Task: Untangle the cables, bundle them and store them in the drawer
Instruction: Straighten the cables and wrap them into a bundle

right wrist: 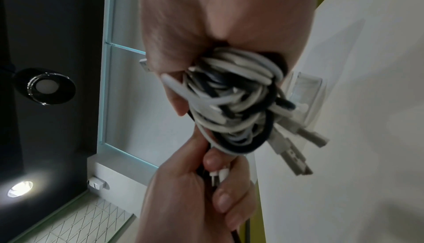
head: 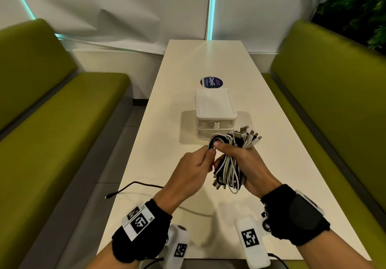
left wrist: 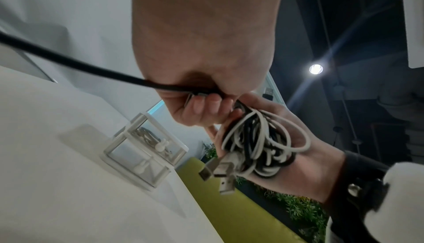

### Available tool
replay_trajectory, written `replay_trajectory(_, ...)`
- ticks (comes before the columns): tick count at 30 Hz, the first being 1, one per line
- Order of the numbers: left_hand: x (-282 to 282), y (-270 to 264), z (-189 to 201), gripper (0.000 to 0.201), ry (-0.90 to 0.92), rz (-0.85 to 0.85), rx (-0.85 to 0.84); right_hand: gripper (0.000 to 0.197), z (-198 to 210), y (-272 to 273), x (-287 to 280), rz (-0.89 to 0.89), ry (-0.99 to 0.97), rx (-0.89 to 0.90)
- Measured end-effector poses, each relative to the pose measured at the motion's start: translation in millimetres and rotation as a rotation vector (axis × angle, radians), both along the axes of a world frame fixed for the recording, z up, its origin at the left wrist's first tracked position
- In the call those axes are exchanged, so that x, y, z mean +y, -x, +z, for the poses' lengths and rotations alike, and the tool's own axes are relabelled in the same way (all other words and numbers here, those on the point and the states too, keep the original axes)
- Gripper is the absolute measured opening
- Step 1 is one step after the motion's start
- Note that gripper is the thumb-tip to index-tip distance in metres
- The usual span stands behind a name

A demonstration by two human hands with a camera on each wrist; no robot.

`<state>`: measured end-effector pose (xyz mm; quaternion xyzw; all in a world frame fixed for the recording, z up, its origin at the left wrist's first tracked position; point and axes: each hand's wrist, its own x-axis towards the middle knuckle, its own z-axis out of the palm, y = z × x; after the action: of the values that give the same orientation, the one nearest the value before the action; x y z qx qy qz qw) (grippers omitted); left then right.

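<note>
A coiled bundle of white and black cables (head: 229,164) (left wrist: 259,143) (right wrist: 231,105) sits in my right hand (head: 244,162) (right wrist: 206,47), which grips it above the table; USB plugs stick out at both ends. My left hand (head: 194,168) (left wrist: 201,65) holds a black cable (left wrist: 75,62) (right wrist: 206,156) that runs from the bundle through its curled fingers and trails off to the left. The white two-level drawer box (head: 215,114) (left wrist: 142,152) stands just beyond the hands, both drawers pushed in.
The white table (head: 188,64) is long and narrow, with green benches (head: 62,112) on both sides. A round blue sticker (head: 211,82) lies behind the box. The black cable's free end (head: 117,191) hangs over the table's left edge.
</note>
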<state>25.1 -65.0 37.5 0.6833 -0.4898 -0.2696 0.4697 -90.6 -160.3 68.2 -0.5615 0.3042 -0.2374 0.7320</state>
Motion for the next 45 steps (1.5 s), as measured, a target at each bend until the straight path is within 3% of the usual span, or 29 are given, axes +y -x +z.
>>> replay_trajectory(2, 1.6, 3.1, 2.7, 0.039, -0.02, 0.01, -0.086, 0.012, -0.9, 2.1, 1.4, 0.024, -0.007, 0.001)
replay_trajectory(6, -0.3, 5.9, 10.3, 0.034, -0.097, 0.025, -0.282, 0.031, -3.9, 2.8, 3.4, 0.089, -0.047, -0.046)
replay_trajectory(9, -2.8, 4.4, 18.1, 0.026, -0.123, 0.011, -0.321, 0.03, -3.7, 1.1, 1.6, 0.108, -0.029, -0.045)
replay_trajectory(12, -4.4, 5.5, 24.5, 0.033, -0.144, 0.016, -0.361, 0.029, -2.3, -0.4, -0.2, 0.117, -0.047, -0.042)
replay_trajectory(16, -3.9, 6.2, 24.4, 0.026, -0.178, 0.008, -0.381, 0.036, -3.3, -1.0, 0.5, 0.124, -0.038, -0.057)
replay_trajectory(19, -2.3, 5.0, 22.2, 0.026, -0.212, -0.014, -0.409, 0.031, -7.0, -2.6, 4.8, 0.084, -0.044, -0.085)
replay_trajectory(23, 1.9, 5.9, 24.8, 0.026, -0.155, 0.017, -0.435, 0.029, -6.9, -6.0, 10.7, 0.04, -0.131, -0.15)
replay_trajectory(25, 4.0, 6.3, 24.9, 0.038, -0.137, 0.031, -0.37, 0.03, -4.9, -7.4, 12.7, 0.017, -0.159, -0.179)
replay_trajectory(28, 4.0, 7.6, 18.0, 0.052, -0.137, 0.027, -0.043, 0.023, -3.8, -10.4, 16.3, -0.049, -0.171, -0.169)
replay_trajectory(30, 3.3, 7.6, 11.2, 0.049, -0.12, -0.023, 0.177, 0.022, -4.4, -10.9, 17.2, -0.093, -0.194, -0.162)
replay_trajectory(32, 5.5, 6.0, 11.0, 0.044, -0.118, -0.113, 0.294, 0.022, -5.0, -10.6, 17.2, -0.105, -0.235, -0.16)
replay_trajectory(37, 2.7, -1.7, 19.2, 0.063, -0.209, -0.278, 0.118, 0.007, -7.3, -12.5, 17.5, -0.159, -0.222, -0.143)
replay_trajectory(40, -1.1, -2.5, 22.2, 0.054, -0.23, -0.314, 0.08, 0.024, -8.5, -12.6, 21.0, -0.175, -0.167, -0.082)
replay_trajectory(43, -1.1, -1.6, 20.8, 0.035, -0.211, -0.285, 0.132, 0.006, -9.5, -10.3, 23.5, -0.13, -0.195, -0.097)
replay_trajectory(45, -0.7, 1.1, 20.1, 0.029, -0.188, -0.248, 0.132, 0.011, -9.1, -9.9, 24.9, -0.101, -0.211, -0.13)
